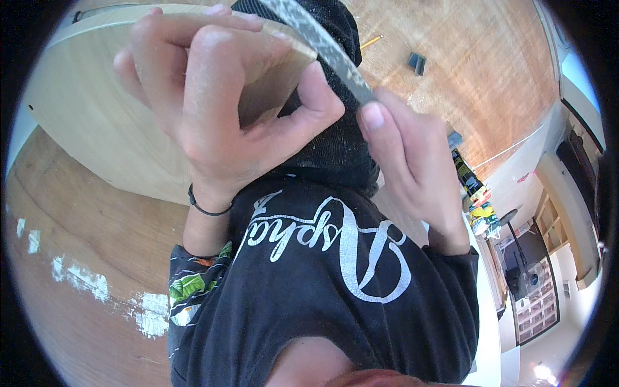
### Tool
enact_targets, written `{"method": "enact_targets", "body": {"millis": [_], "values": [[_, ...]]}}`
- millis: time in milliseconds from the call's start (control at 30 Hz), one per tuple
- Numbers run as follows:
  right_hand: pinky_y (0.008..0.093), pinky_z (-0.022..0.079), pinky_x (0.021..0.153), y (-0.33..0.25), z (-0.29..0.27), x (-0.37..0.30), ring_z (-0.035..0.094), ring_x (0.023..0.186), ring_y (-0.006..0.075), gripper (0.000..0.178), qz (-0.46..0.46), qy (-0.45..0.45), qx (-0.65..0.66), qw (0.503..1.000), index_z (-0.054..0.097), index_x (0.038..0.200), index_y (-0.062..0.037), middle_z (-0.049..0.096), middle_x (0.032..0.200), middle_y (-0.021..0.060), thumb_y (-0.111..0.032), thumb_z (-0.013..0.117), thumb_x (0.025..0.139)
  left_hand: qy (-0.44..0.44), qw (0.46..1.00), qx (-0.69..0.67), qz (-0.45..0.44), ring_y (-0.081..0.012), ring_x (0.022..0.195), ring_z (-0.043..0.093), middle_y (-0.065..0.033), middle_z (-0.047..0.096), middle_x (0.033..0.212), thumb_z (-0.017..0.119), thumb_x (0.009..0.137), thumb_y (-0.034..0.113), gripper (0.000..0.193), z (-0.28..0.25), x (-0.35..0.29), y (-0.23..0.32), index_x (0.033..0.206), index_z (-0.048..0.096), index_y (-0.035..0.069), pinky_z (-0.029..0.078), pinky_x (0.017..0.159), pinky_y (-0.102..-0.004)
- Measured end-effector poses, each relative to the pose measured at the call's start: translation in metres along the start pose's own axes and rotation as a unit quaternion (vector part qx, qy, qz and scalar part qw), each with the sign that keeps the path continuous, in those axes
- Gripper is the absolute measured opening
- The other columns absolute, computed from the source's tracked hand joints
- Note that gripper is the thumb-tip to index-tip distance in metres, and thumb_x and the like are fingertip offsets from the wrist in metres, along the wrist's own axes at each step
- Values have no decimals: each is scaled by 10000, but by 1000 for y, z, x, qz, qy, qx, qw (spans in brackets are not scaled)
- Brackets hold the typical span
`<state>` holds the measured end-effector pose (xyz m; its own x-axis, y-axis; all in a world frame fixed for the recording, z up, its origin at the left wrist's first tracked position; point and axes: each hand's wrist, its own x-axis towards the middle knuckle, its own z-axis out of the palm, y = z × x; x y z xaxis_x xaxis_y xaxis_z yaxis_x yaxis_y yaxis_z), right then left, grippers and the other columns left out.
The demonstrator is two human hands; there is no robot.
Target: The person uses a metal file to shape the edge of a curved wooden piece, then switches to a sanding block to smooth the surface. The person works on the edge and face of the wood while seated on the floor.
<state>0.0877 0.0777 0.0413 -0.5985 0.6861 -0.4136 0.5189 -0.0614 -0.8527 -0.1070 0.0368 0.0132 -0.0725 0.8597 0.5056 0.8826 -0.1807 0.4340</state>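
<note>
A curved pale wooden panel [109,109] fills the upper left. My left hand [209,109] is closed over its edge, with curled fingers on top and the thumb pressed near the corner. In my right hand [412,155] is a long, flat grey file [329,55], speckled with pale dust. The fist wraps round the file's lower end, and the thumb lies along it. The blade slants up and left past the panel's corner. Whether it touches the wood I cannot tell. The file's far end is cut off at the top of the picture.
A yellow pencil [371,42] and a small dark block [416,63] lie on the brown wood surface [477,58]. At right are a black and yellow package [467,173] and a wooden shelf [551,222]. White patches [151,313] mark the brown surface at lower left.
</note>
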Motion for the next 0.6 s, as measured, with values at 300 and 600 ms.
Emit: {"method": "enact_targets", "body": {"millis": [300, 600], "values": [[326, 376, 514, 3, -1, 1, 487, 505, 169, 362, 5, -6, 4, 1000, 543, 881, -9, 451, 562, 81, -296, 418, 1062, 0, 1000, 18, 19, -244, 960, 556, -33, 608, 911, 817, 575, 125, 349, 5, -1, -1, 876, 640, 113, 416, 997, -486], [345, 386, 524, 3, 1, 0, 492, 511, 187, 364, -1, 11, -7, 1000, 550, 893, 2, 448, 557, 96, -295, 424, 1060, 15, 999, 29, 38, -254, 952, 556, -34, 612, 898, 838, 578, 114, 385, 7, -1, -5, 911, 644, 118, 424, 986, -480]]}}
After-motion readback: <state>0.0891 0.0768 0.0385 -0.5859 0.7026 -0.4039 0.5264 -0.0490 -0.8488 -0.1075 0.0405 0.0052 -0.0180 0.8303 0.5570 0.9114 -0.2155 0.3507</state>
